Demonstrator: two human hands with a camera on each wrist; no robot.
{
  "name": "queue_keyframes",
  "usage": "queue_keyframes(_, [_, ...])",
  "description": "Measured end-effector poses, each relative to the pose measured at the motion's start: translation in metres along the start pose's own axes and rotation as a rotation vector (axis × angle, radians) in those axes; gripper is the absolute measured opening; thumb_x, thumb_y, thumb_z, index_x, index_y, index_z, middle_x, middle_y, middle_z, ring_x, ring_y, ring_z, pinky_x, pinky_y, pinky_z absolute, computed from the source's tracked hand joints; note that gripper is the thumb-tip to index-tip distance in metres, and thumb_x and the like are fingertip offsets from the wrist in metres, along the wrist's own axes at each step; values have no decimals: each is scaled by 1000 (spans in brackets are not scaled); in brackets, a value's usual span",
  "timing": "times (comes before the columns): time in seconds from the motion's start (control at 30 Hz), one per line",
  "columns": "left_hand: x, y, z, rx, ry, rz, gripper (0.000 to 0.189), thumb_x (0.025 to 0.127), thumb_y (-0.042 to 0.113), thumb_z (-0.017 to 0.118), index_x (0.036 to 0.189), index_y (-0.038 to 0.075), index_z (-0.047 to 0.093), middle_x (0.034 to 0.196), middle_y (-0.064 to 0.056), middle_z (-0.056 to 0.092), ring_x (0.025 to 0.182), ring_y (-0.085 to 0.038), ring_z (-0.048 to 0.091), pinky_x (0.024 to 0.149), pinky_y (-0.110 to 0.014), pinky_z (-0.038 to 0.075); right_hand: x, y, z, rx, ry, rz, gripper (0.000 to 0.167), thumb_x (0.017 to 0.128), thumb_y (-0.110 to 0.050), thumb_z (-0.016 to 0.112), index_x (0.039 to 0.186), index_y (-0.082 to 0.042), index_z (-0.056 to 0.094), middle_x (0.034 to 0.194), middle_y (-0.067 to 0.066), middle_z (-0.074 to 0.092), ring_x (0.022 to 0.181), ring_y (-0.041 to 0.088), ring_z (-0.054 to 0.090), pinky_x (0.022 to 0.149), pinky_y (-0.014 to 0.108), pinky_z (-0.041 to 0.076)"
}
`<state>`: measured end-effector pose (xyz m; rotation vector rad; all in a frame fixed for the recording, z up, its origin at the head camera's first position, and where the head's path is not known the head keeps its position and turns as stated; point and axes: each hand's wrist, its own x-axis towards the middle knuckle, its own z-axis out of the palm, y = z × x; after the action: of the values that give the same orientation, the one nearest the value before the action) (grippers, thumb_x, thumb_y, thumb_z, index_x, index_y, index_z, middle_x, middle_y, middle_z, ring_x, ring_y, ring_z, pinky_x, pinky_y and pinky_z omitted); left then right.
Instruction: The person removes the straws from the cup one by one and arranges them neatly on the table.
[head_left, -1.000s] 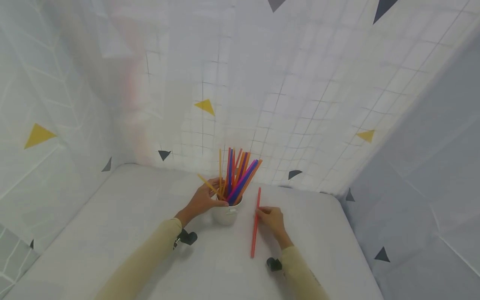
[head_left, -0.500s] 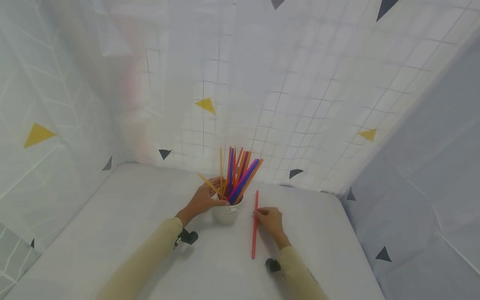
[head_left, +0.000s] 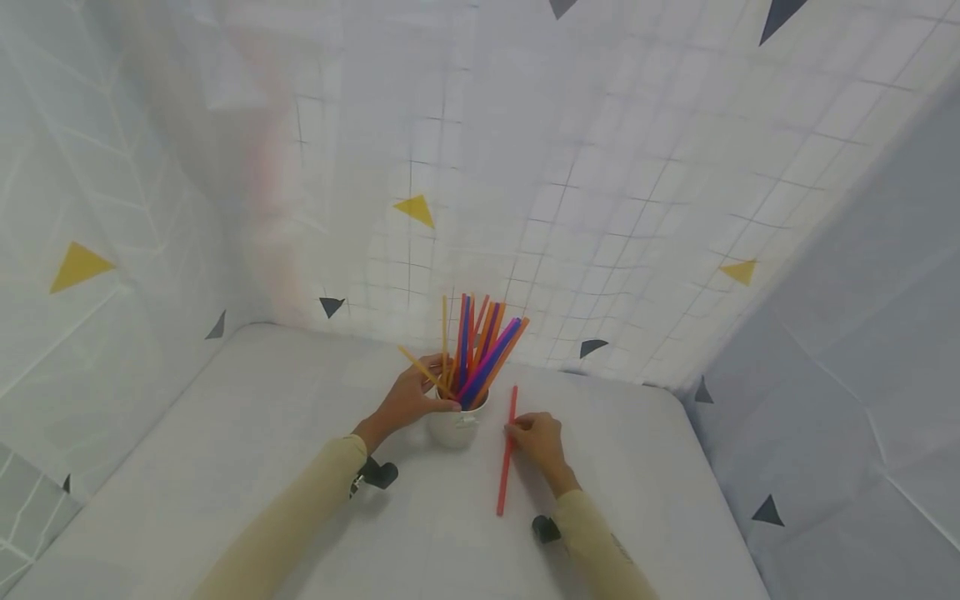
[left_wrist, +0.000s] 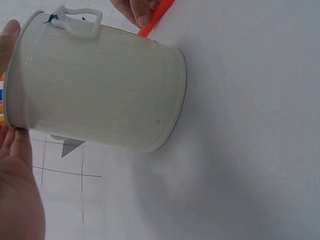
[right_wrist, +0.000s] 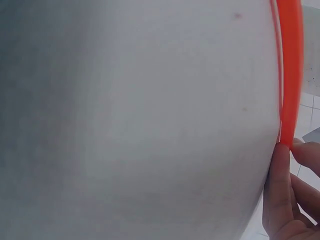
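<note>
A creamy-white pail (head_left: 452, 433) with a small loop handle (left_wrist: 98, 24) stands upright, its rim held by the left grip (head_left: 408, 398). Straws (head_left: 489, 364) in orange, blue, pink and red fan out of it, mostly toward one o'clock; a yellow straw (head_left: 420, 367) leans to ten. At the pail's four o'clock, a red straw (head_left: 507, 454), pinched in the right grip (head_left: 542, 437), points nearly twelve-to-six.

Smooth, faintly glossy metal-looking bucket (left_wrist: 100, 85), smooth plastic-looking straws (right_wrist: 292, 65), matt tabletop (head_left: 427, 525)
</note>
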<state>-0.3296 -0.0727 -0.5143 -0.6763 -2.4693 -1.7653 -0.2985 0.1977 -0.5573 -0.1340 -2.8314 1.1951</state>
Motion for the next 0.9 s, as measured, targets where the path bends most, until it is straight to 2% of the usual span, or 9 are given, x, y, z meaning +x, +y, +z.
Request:
queue_keyframes(0.2, [0, 0, 0, 14, -2, 10, 87, 73, 26, 88, 144, 4, 43, 143, -5, 49, 131, -22, 49, 102, -36, 44, 0, -1, 0, -14, -25, 6, 24, 85, -18, 76, 100, 0, 74, 78, 4, 69, 67, 14, 61, 64, 29, 57])
queue_keyframes(0.47, [-1, 1, 0, 35, 4, 4, 83, 73, 28, 87, 144, 16, 46, 143, 0, 50, 131, -20, 49, 101, -35, 45, -2, -5, -3, -17, -33, -22, 22, 84, -15, 76, 99, 2, 74, 78, 6, 69, 65, 14, 61, 62, 30, 57])
queue_keyframes(0.6, [-1, 0, -1, 22, -4, 20, 85, 73, 27, 88, 145, 13, 44, 144, -2, 49, 131, -21, 48, 102, -36, 44, -2, -6, -4, -27, -37, -36, 22, 84, -13, 76, 98, 3, 74, 77, 6, 69, 64, 14, 61, 60, 29, 57])
queue_keyframes(0.9, [-1, -1, -2, 13, -9, 33, 89, 72, 29, 88, 145, 11, 42, 144, -4, 49, 131, -21, 48, 102, -36, 44, -2, -9, -5, -43, -69, 12, 22, 83, -13, 75, 100, 2, 74, 81, 6, 70, 66, 14, 62, 64, 29, 58])
